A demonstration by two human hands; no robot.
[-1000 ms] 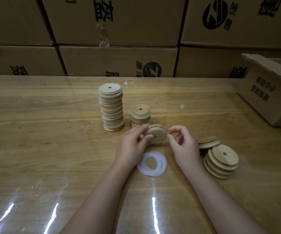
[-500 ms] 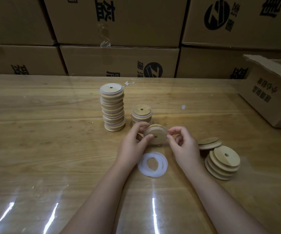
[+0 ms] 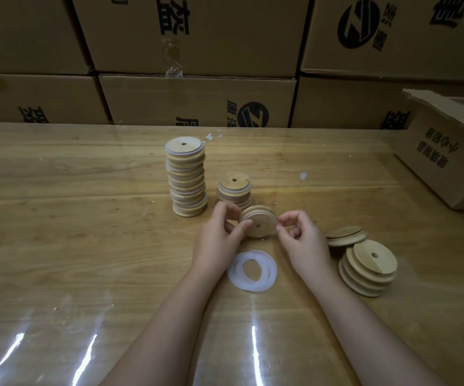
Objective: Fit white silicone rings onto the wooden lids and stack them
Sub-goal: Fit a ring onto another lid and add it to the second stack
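Note:
A round wooden lid [image 3: 258,225] with a small centre hole is held tilted above the table, a white ring around its rim. My left hand [image 3: 219,240] pinches its left edge. My right hand [image 3: 300,240] pinches its right edge with thumb and forefinger. Below them a small pile of white silicone rings [image 3: 252,271] lies flat. A tall stack of ringed lids [image 3: 186,176] stands behind, with a shorter ringed stack [image 3: 235,190] beside it. To the right sit a leaning pile of bare lids [image 3: 368,270] and a single bare lid [image 3: 346,235].
The wooden table [image 3: 72,232] has a glossy clear cover. Closed cardboard boxes [image 3: 197,101] form a wall along its far edge. An open cardboard box [image 3: 445,151] stands at the far right. A small white scrap [image 3: 303,176] lies behind the stacks.
My fingers have shifted slightly around the lid's rim; the lid stays in the same place between both hands. The stacks and rings have not moved.

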